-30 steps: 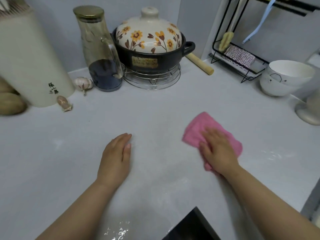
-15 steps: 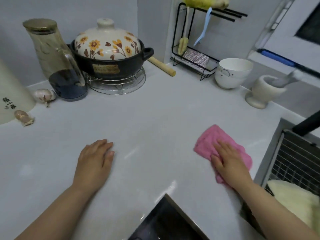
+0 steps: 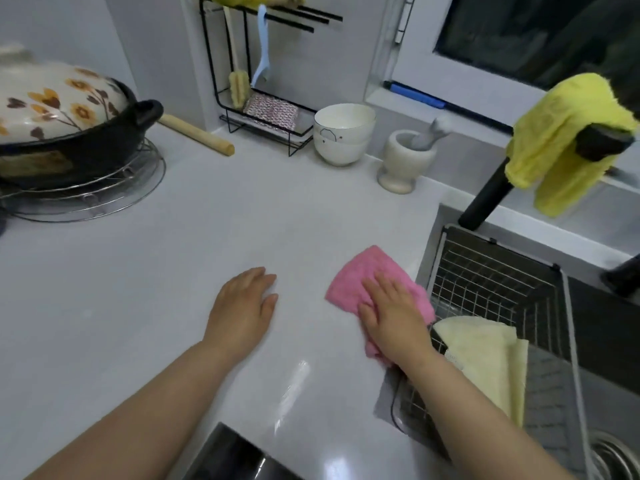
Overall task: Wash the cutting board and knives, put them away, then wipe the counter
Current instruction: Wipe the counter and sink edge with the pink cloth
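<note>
A pink cloth [image 3: 360, 275] lies flat on the pale grey counter [image 3: 242, 216], close to the sink's left edge. My right hand [image 3: 391, 313] presses down on the cloth with straight fingers. My left hand [image 3: 242, 306] rests flat on the bare counter a short way to the left of the cloth. No cutting board or knife is in view.
A wire rack [image 3: 491, 282] sits in the sink with a pale yellow cloth [image 3: 485, 355] on it; a yellow cloth [image 3: 561, 140] hangs on the black faucet [image 3: 485, 199]. At the back stand a flowered pot [image 3: 65, 123], rolling pin [image 3: 197, 133], brush rack [image 3: 256, 109], white bowls [image 3: 343, 133], and mortar [image 3: 401, 161]. A black cooktop [image 3: 235, 459] borders the front edge.
My right hand has slid the pink cloth rightward across the counter to the sink's edge. The view turned right, bringing the sink and faucet into sight. My left hand stays flat on the counter.
</note>
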A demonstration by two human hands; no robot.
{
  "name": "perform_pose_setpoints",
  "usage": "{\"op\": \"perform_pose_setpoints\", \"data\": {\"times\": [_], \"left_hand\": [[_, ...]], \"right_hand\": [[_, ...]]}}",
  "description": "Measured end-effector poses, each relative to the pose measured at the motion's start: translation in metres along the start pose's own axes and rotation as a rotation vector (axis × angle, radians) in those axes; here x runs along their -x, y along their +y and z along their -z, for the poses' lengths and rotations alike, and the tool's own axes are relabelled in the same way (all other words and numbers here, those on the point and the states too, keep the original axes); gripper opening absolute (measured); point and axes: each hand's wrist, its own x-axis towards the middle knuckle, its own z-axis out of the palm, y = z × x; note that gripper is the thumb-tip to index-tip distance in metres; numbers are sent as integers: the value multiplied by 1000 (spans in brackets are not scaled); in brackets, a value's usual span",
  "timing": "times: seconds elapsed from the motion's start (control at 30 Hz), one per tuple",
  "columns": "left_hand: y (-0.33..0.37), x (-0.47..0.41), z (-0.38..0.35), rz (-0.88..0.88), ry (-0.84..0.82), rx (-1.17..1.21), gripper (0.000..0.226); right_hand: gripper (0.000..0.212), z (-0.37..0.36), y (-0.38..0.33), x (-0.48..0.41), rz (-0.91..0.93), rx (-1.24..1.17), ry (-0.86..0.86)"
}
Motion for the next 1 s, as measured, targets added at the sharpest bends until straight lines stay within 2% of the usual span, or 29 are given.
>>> {"op": "perform_pose_setpoints", "data": {"times": [0.03, 0.1, 0.2, 0.23, 0.3, 0.37, 0.43, 0.53, 0.67, 0.73, 0.83, 0.9, 0.93, 1.0], "left_hand": [[2, -5, -4, 7, 0, -18, 61], [1, -12, -10, 31, 11, -67, 56], [-3, -14, -18, 3, 55, -149, 51], [-4, -15, -19, -13, 65, -161, 52], [-5, -17, -19, -12, 59, -181, 52], [-4, -19, -19, -1, 51, -209, 51], [-3, -20, -21, -10, 48, -240, 50], [-5, -23, -23, -15, 38, -268, 50], [-7, -26, -25, -33, 41, -287, 49], [-6, -27, -25, -42, 44, -290, 48], [-6, -29, -25, -37, 51, -301, 48], [-6, -29, -25, -32, 42, -306, 48], [-7, -29, -25, -31, 37, -306, 48], [-7, -29, -24, -25, 23, -307, 48]], "right_hand": [[54, 5, 3, -6, -57, -13, 1], [55, 1, -2, -3, -97, -18, -25], [73, -19, -28, 26, 65, -17, -88], [72, -26, -29, 32, 152, 19, -101], [61, -22, -22, 18, 157, 56, -95], [60, -5, -1, -18, 140, 77, -50], [53, 11, 35, -66, 33, -6, 13], [51, 35, 70, -131, -132, 37, 25], [56, 37, 67, -151, -255, -7, 22], [62, 23, 46, -121, -173, 45, 57], [63, -12, 3, -50, 152, 156, 65], [51, -20, 4, -42, 232, 130, -7], [54, -15, 10, -52, 242, 115, -44], [63, -2, 33, -85, 247, 68, 11]]}}
